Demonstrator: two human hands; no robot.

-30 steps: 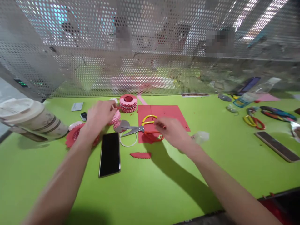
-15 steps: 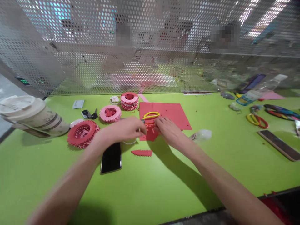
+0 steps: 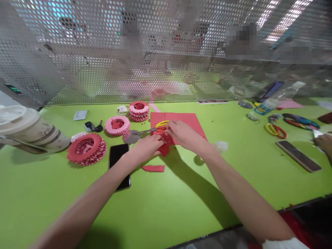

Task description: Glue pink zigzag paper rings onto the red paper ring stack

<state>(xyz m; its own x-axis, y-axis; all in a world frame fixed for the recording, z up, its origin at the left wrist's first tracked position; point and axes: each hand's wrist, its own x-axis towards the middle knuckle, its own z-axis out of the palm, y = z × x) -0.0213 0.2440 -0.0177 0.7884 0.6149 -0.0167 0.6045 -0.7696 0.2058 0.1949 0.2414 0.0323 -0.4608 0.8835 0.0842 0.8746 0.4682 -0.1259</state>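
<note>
Centre of frame: the left hand [image 3: 147,147] and right hand [image 3: 184,133] meet over a crumpled red paper scrap [image 3: 164,149]. The right hand's fingers curl onto the scrap and the left hand lies flatter beside it; whether either grips it cannot be told. Yellow-handled scissors [image 3: 160,125] lie closed just above, blades pointing left. A red paper sheet [image 3: 188,121] remains largely whole. Left of centre, three notched paper rings appear formed: a red ring [image 3: 86,149], a pink ring [image 3: 117,125] and a stacked pink ring [image 3: 139,111]. Below, a notched red strip [image 3: 153,168] lies beside a phone [image 3: 118,155]. The green table [image 3: 181,197] meets a perforated metal screen [image 3: 103,69] along the top of the frame. A co-worker's hand [image 3: 324,143] enters at far right.
</note>
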